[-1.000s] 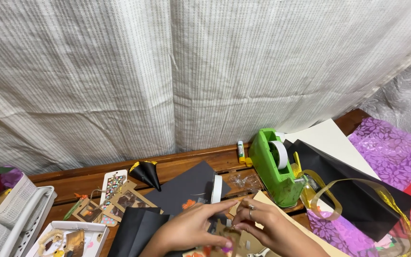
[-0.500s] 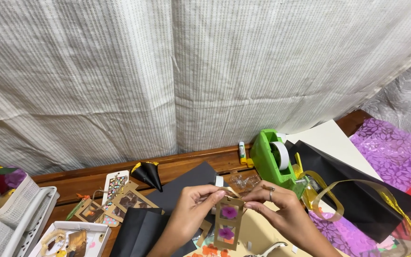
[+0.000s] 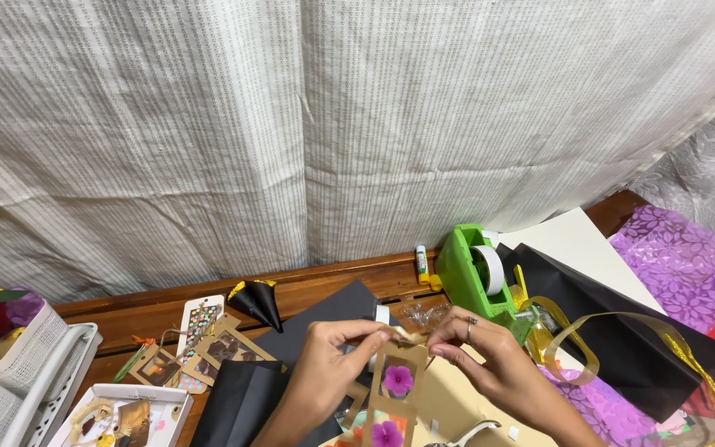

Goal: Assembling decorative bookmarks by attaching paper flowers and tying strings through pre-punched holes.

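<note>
My left hand and my right hand together hold up a brown card bookmark by its top end. The bookmark has square windows with pressed purple flowers in them. Both hands pinch a thin tan string at its top, just above the table. A green tape dispenser stands right behind my right hand.
Black paper sheets with a gold ribbon lie at right, beside purple floral paper. More bookmarks, a black cone, a glue stick and white trays are at left. A curtain hangs behind the wooden table.
Both hands have lifted the bookmark from low on the table up into view and now hold its top end between the fingertips.
</note>
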